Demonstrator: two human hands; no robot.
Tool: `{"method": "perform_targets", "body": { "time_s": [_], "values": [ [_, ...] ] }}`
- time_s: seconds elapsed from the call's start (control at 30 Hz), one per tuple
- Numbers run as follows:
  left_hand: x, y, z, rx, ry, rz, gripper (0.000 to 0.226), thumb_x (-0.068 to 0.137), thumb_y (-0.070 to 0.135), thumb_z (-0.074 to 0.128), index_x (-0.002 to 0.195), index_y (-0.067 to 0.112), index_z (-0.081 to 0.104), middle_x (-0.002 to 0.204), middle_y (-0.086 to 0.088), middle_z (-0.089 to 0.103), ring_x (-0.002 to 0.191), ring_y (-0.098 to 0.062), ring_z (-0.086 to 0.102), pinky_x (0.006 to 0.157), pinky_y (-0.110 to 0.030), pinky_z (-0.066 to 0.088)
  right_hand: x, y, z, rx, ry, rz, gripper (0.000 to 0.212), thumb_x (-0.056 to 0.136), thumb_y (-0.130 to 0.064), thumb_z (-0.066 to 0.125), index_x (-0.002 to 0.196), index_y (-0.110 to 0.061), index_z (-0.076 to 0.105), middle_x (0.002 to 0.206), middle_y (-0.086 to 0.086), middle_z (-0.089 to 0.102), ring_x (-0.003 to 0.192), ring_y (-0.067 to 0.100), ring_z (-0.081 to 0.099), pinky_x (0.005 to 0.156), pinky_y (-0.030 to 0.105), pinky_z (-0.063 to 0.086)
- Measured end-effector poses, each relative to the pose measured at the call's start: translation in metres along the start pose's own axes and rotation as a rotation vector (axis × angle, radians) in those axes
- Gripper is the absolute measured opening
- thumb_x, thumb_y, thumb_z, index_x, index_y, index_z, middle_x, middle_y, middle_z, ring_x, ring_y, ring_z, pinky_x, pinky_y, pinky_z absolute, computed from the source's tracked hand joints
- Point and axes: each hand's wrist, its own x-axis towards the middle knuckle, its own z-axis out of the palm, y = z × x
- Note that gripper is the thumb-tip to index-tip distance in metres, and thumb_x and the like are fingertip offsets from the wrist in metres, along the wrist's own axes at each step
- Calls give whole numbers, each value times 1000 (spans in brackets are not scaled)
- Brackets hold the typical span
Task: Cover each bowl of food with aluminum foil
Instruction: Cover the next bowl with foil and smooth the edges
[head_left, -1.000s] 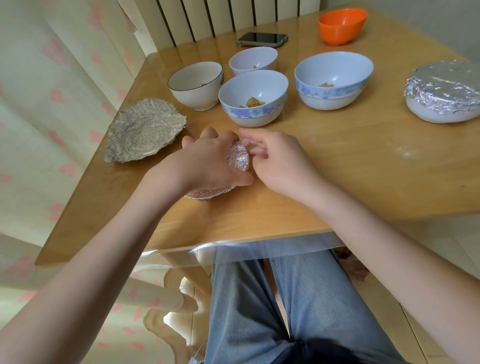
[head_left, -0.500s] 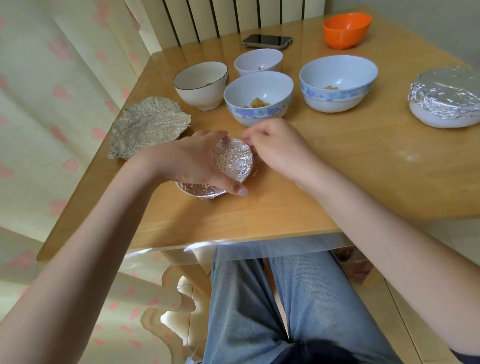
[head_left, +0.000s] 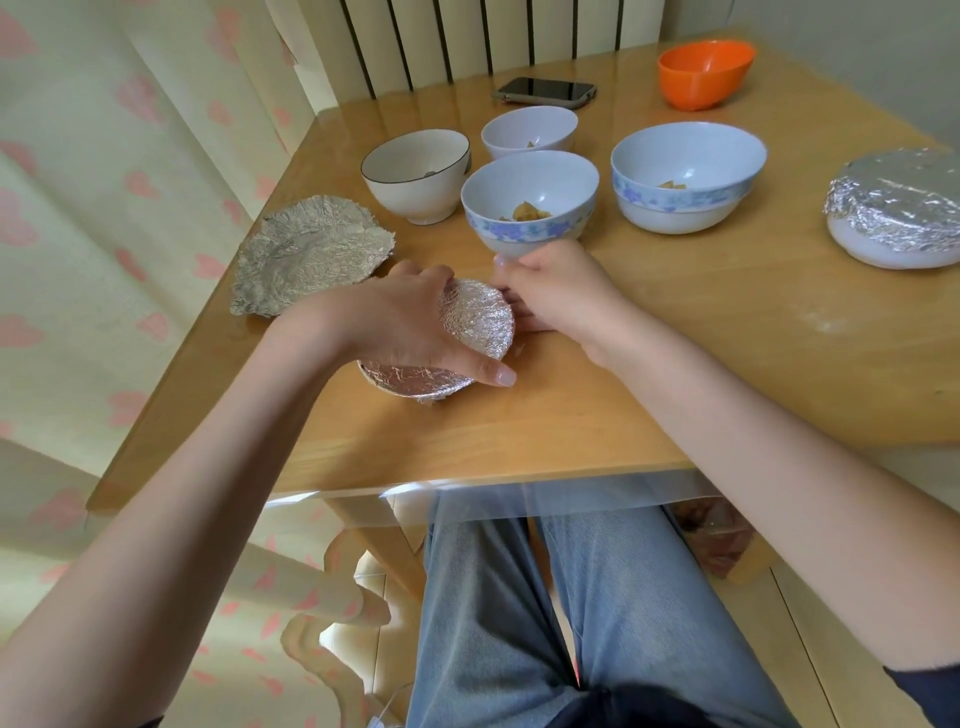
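Observation:
A small foil-wrapped bowl (head_left: 475, 325) sits near the table's front edge. My left hand (head_left: 400, 322) lies over its top and grips it, thumb stretched along the near side. My right hand (head_left: 553, 291) presses against the bowl's right side with curled fingers on the foil edge. A loose crumpled foil sheet (head_left: 311, 252) lies to the left. Behind stand a floral bowl with food (head_left: 530, 205), a second floral bowl (head_left: 688, 176), a black-rimmed white bowl (head_left: 415, 174) and a small white bowl (head_left: 529, 131). A larger foil-covered bowl (head_left: 896, 205) is at the right.
An orange bowl (head_left: 706, 73) and a phone (head_left: 545, 92) lie at the back of the wooden table (head_left: 727, 338). A curtain hangs at the left and a radiator stands behind. My legs are under the table's front edge.
My left hand has slid back across the foil-wrapped bowl, showing more of its foil top. My right hand has shifted slightly along the bowl's right side.

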Motion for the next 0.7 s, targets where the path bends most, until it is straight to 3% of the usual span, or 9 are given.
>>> {"method": "perform_targets", "body": {
  "time_s": [0.07,0.17,0.23,0.33,0.4,0.47,0.53,0.63,0.7],
  "values": [
    [-1,-2,-1,22,-17,-5,144,32,89,53,155,32,5,162,1,9,147,-30,19,115,-46,22,-12,4,-10,55,10,3,28,100,-22,45,96,-6,67,95,10,70,91,25,68,87,43,54],
    [-3,-13,-12,18,-50,82,145,31,87,58,144,51,-27,158,8,-29,145,-25,-27,117,-54,-3,-32,14,-24,-22,68,-73,21,94,-10,50,106,-15,67,93,3,70,88,17,68,86,37,55],
    [0,-19,-18,78,-85,192,146,32,80,68,136,59,-32,155,11,-35,140,-19,-36,116,-55,-6,-45,16,-28,-124,67,-115,18,86,-9,61,99,-19,67,88,-1,71,81,9,66,81,27,53],
    [9,-17,-13,228,-153,326,142,45,65,84,139,62,-22,157,16,-29,143,-17,-31,117,-53,-2,-63,11,-24,-270,-18,-158,22,76,-23,78,93,-19,65,85,-5,67,75,6,62,73,20,50],
    [12,-15,-5,256,-127,386,130,58,47,89,143,62,-9,160,16,-9,150,-18,-10,119,-48,14,-72,9,-16,-392,-55,-201,27,72,-33,80,90,-21,63,83,-8,62,77,8,58,73,22,48],
    [13,-15,1,205,-32,412,114,56,42,82,140,62,7,152,13,17,142,-20,18,110,-45,33,-75,12,-12,-456,-37,-241,24,73,-33,80,86,-21,64,79,-10,58,76,7,54,74,23,46],
    [13,-13,5,128,64,338,105,49,51,68,138,59,14,143,11,27,132,-22,32,102,-45,41,-73,17,-13,-429,-15,-251,18,73,-27,79,83,-20,66,77,-9,60,71,5,53,74,23,47],
    [18,-5,9,164,97,201,115,54,66,67,147,53,1,153,4,21,139,-29,27,107,-49,37,-68,21,-16,-385,-1,-237,17,72,-22,80,83,-20,67,76,-5,62,66,2,51,72,22,47],
    [18,-1,6,259,-6,142,136,53,75,75,144,53,-23,164,-5,-3,149,-36,6,115,-55,23,-67,22,-15,-400,-4,-238,20,71,-23,81,85,-20,67,76,-6,59,65,2,49,72,21,45]
  ]
}}
